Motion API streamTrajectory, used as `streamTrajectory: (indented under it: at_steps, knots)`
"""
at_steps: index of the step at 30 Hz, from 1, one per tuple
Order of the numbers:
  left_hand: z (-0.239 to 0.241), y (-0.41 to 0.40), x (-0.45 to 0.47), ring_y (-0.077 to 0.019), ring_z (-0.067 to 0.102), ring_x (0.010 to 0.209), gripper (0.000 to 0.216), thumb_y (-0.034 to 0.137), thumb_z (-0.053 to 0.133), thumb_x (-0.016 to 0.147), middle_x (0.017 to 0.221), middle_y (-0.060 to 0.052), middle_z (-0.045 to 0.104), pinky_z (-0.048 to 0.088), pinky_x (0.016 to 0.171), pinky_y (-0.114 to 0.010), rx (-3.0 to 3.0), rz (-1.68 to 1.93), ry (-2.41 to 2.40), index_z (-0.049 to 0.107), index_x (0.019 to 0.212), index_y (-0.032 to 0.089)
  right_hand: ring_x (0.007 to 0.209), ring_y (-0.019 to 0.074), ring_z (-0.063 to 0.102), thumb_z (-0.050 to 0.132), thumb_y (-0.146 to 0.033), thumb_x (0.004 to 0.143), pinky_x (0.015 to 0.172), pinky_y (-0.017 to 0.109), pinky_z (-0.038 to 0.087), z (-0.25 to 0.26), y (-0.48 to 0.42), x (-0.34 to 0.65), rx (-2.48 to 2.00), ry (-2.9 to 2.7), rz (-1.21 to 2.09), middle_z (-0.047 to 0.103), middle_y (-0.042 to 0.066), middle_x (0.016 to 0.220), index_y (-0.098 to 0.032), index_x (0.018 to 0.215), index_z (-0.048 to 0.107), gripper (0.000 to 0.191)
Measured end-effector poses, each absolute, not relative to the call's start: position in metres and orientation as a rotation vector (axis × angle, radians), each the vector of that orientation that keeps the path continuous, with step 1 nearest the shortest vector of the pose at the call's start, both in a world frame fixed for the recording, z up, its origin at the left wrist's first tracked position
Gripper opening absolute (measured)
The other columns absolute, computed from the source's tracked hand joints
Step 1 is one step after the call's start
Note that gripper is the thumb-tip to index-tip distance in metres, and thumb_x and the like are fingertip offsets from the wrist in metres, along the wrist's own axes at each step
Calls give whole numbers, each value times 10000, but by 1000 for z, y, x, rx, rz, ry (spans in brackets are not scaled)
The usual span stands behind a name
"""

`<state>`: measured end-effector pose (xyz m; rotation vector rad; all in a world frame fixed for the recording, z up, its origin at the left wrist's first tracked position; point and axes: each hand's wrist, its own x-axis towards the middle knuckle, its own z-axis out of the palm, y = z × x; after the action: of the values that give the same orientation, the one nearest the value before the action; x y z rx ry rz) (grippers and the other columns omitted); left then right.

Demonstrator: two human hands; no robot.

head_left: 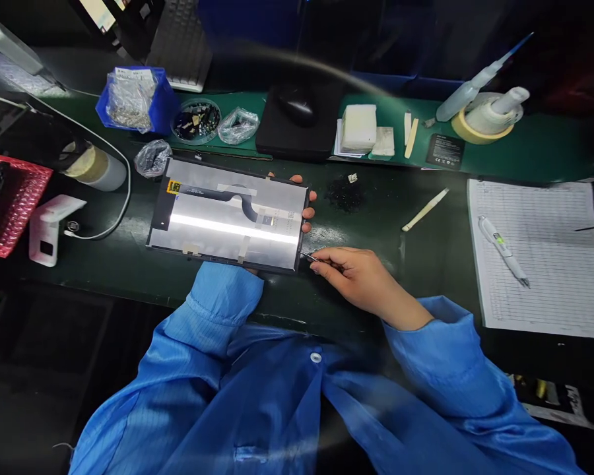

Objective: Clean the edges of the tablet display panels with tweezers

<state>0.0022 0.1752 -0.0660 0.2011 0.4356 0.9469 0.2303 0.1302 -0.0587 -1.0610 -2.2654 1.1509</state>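
My left hand (pixel 307 201) reaches under a flat silver display panel (pixel 228 214) and grips it, with only the fingertips showing past its right edge. The panel carries a black flex cable and a yellow label at its top left corner. My right hand (pixel 359 277) is closed in a pinch on thin metal tweezers (pixel 309 256), whose tip touches the panel's lower right corner. Both arms wear blue sleeves.
A small heap of black bits (pixel 345 192) lies right of the panel. A lined paper sheet (pixel 539 257) with a white pen (pixel 502 249) sits at right. A blue bin (pixel 136 99), a round dish (pixel 197 121), a black box (pixel 297 122), white pads (pixel 359 128) and a tape roll (pixel 480 122) line the back. A red tray (pixel 10 204) is left.
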Motion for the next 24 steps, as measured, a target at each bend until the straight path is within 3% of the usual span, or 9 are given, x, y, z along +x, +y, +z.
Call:
streamTrajectory:
  at_steps: [3, 9, 15, 18, 24]
  knots:
    - [-64, 174, 4, -232, 590, 755, 599, 671, 228, 1012, 1006, -80, 677, 480, 751, -432, 231, 938, 558, 513, 1392, 305, 812, 170, 708, 569, -309, 1013, 747, 286, 497, -59, 131, 230, -1062, -2271, 1115, 781, 15, 907, -231, 1011, 768, 214]
    - [-68, 181, 5, -217, 545, 755, 556, 669, 274, 995, 979, -73, 685, 429, 833, -453, 200, 953, 574, 585, 1274, 302, 598, 138, 617, 711, -334, 911, 574, 264, 448, -61, 128, 230, -1176, -2154, 1215, 727, -17, 749, -232, 978, 761, 131]
    - [-58, 174, 6, -227, 564, 736, 498, 639, 320, 993, 973, -69, 696, 418, 709, -368, 229, 942, 590, 557, 1255, 288, 754, 176, 688, 596, -327, 995, 711, 293, 495, -59, 131, 230, -1055, -2256, 1112, 776, 23, 882, -238, 977, 774, 200]
    - [-54, 168, 7, -227, 584, 754, 460, 620, 393, 977, 1003, -63, 680, 441, 698, -354, 239, 986, 563, 577, 1225, 278, 734, 174, 687, 594, -332, 992, 687, 291, 496, -58, 131, 230, -1090, -2225, 1146, 766, 22, 844, -233, 956, 773, 208]
    - [-63, 177, 7, -215, 550, 757, 588, 656, 223, 1012, 990, -79, 675, 453, 865, -475, 208, 975, 591, 603, 1270, 290, 613, 141, 633, 717, -344, 896, 599, 264, 486, -62, 127, 229, -1196, -2062, 1270, 720, -3, 747, -215, 983, 751, 160]
